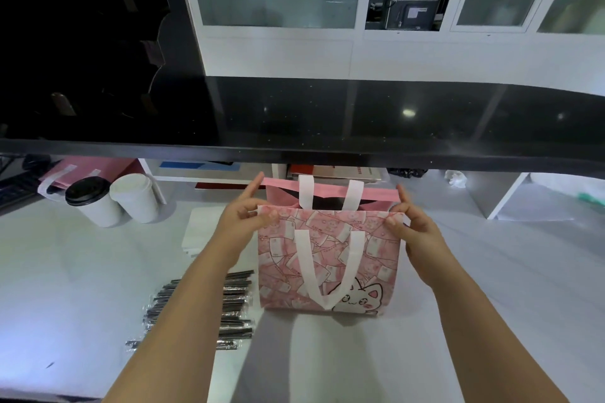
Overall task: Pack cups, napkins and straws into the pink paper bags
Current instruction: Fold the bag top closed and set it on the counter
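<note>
Pink bag: my left hand and right hand pinch its near rim corners, opening it; next, widen the mouth for cups.

— How is the light?
— Bright, cool and even on the white worktop; soft grey shadows lie under the forearms and below the pink bag.
— Glare?
— One small lamp spot on the glossy black ledge. The upper left is almost black.
— And sharpness?
— Fair in the middle, soft toward the corners; the wide lens bows the ledge's edge.
</note>
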`<state>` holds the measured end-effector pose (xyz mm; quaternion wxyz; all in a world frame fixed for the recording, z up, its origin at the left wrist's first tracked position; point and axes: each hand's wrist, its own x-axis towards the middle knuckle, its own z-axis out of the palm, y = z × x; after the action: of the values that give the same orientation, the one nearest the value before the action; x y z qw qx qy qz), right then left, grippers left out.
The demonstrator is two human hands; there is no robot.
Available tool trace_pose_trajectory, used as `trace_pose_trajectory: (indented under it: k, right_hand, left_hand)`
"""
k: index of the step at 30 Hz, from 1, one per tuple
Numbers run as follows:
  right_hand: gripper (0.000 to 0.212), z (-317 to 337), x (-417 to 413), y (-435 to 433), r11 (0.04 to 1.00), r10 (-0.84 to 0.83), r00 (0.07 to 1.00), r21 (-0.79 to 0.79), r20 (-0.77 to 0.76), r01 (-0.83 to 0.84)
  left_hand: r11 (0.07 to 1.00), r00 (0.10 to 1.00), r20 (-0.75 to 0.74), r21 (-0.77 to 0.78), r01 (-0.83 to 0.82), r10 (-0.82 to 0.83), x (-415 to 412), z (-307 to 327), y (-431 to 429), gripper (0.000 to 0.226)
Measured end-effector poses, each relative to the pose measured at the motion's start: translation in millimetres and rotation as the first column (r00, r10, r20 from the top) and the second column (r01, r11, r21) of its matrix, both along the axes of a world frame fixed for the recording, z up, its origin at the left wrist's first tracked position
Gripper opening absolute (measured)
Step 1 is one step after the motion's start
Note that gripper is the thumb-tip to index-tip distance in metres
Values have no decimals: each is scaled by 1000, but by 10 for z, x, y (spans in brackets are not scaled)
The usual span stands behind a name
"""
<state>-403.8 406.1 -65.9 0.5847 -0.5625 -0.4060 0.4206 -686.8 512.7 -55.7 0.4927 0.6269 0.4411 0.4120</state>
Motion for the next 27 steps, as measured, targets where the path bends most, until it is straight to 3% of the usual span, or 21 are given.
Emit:
trace_pose_trajectory:
  k: [3,6,10,12,15,17,19,21,23,25,27]
  right_hand:
    - [5,-39,95,45,996,91,993,14,-76,-90]
    - [8,-63,32,40,998,-52,997,39,-57,54]
    - [15,-94,3,9,982,-163,984,84,-69,168]
    - [30,-53,48,3,977,-200,979,81,34,197]
    - [63,168,124,23,994,-107,915,16,389,109]
    - [84,373,127,69,998,58,760,-67,647,-19]
    - [91,537,68,151,985,168,497,-130,851,-111]
    - [86,636,-37,235,971,194,176,-163,965,-176]
    - [71,672,-74,314,956,192,-58,-200,980,-216]
    - [56,740,-51,357,943,221,-161,-253,962,-215]
    - [37,845,-16,390,940,234,-174,-268,957,-212]
  left_hand:
    - [999,1000,30,-54,-8,10,5,-1,76,6]
    - [991,992,60,-71,-110,114,40,-22,60,5]
    - [960,958,77,-44,-275,277,66,-68,-12,21]
    - [956,953,86,-5,-292,291,62,-96,-21,32]
    - [966,961,111,36,-258,252,56,-95,-22,43]
    - [966,968,78,83,-243,237,65,-78,-21,49]
    - [965,974,40,132,-228,225,83,-66,-22,49]
    - [960,976,6,180,-215,217,97,-51,-39,43]
    - [953,976,-5,219,-211,217,105,-48,-55,35]
    - [947,974,7,233,-221,226,113,-57,-66,28]
    - [945,972,16,234,-231,233,118,-65,-78,27]
